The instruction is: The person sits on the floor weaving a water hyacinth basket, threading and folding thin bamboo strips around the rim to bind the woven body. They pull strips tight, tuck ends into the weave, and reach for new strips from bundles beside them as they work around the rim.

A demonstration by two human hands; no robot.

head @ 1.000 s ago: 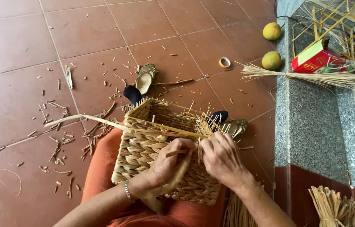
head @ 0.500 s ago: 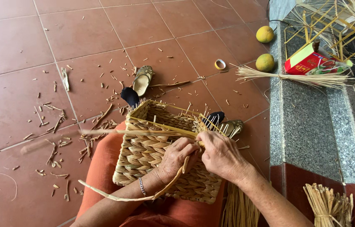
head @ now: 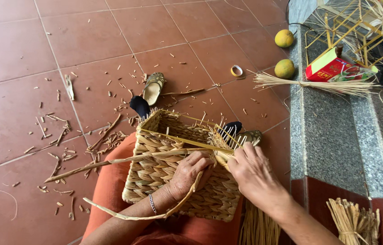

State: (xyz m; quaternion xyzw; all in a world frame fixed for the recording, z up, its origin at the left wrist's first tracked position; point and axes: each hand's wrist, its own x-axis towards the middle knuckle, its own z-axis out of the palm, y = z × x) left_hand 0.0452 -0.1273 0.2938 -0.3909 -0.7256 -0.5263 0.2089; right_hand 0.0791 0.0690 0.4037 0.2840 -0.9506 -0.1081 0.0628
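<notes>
A rectangular woven straw basket [head: 173, 177] rests on my lap, over orange cloth, its open top facing away with thin upright stakes at the rim. My left hand [head: 191, 171] presses on the basket's near side and grips a long flat weaving strand [head: 110, 162] that runs off to the left; a second strand [head: 141, 216] curls below my wrist. My right hand [head: 252, 174] pinches the strand ends at the basket's right rim, fingers closed.
Straw scraps litter the red tile floor [head: 42, 54] at left. A sandal [head: 153, 87] and tape roll [head: 236, 71] lie ahead. Two yellow fruits [head: 284, 68], a red box [head: 332, 68], a straw bundle [head: 318, 84] and a yellow frame [head: 350, 27] sit by the granite step [head: 332, 145]. Straw bundles [head: 352, 222] stand lower right.
The long strand has swung lower and out to the left. A loose strand now curls under my left wrist. Both hands stay at the basket's right rim.
</notes>
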